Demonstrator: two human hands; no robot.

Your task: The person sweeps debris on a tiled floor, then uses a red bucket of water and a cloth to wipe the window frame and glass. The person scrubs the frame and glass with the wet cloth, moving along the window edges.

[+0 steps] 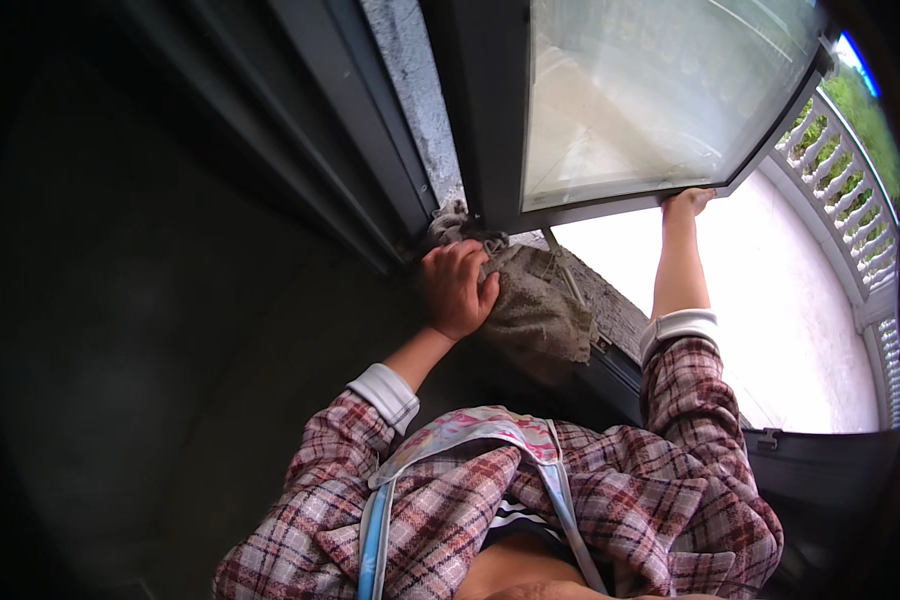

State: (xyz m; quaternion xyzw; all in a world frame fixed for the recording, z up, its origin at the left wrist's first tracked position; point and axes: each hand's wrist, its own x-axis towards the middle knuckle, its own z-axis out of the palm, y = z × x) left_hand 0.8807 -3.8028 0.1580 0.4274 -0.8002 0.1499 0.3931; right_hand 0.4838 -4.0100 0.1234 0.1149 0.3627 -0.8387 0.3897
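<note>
My left hand [461, 289] presses a worn grey-brown cloth [544, 307] at the lower corner of the window opening, with its fingers curled over the bunched end. The rest of the cloth drapes across the sill [616, 306]. Outside, a dark-framed window sash [607, 215] stands swung outward, its glass pane [645, 97] streaked and hazy. My right hand [688, 201] reaches through the opening and grips the sash's bottom rail, its fingers partly hidden behind the frame. A thin metal window stay [566, 270] runs between sash and sill, beside the cloth.
The dark window frame [345, 97] rises at left beside a strip of rough grey wall [412, 82]. A metal catch [769, 439] sits on the lower frame at right. Beyond lie a brightly lit floor [787, 315] and a white balustrade [840, 180] with greenery behind.
</note>
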